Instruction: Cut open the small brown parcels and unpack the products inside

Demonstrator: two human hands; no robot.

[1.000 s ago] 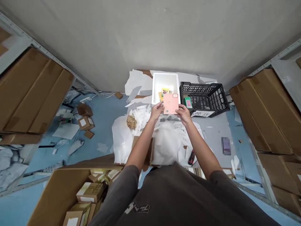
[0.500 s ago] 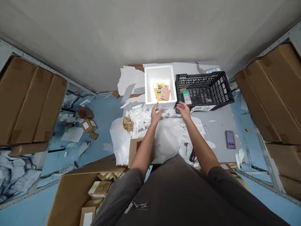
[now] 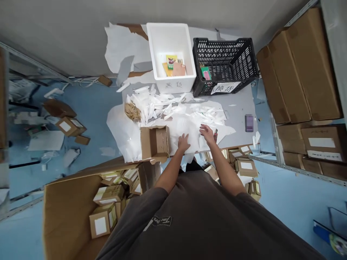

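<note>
My left hand [image 3: 183, 142] rests with spread fingers on white paper [image 3: 187, 126] near the table's front edge, just right of an open cardboard box [image 3: 157, 141]. My right hand [image 3: 206, 133] is over the same paper, fingers apart, holding nothing, beside a red and black tool [image 3: 215, 135]. Beyond them stands a white foam box [image 3: 173, 86] with yellow and pink packets [image 3: 179, 69] inside. To its right, a black crate [image 3: 226, 74] holds a green and pink box [image 3: 206, 73].
Shredded white paper [image 3: 151, 104] and crumpled brown paper [image 3: 132, 111] lie mid-table. A purple phone-like object [image 3: 249, 123] is at the right. A large carton [image 3: 67, 213] of small boxes stands front left; stacked cartons [image 3: 311, 68] stand at right.
Both hands have come back from the foam box and black crate to the paper near the front edge. The view has tilted down, showing more of the floor and front boxes.
</note>
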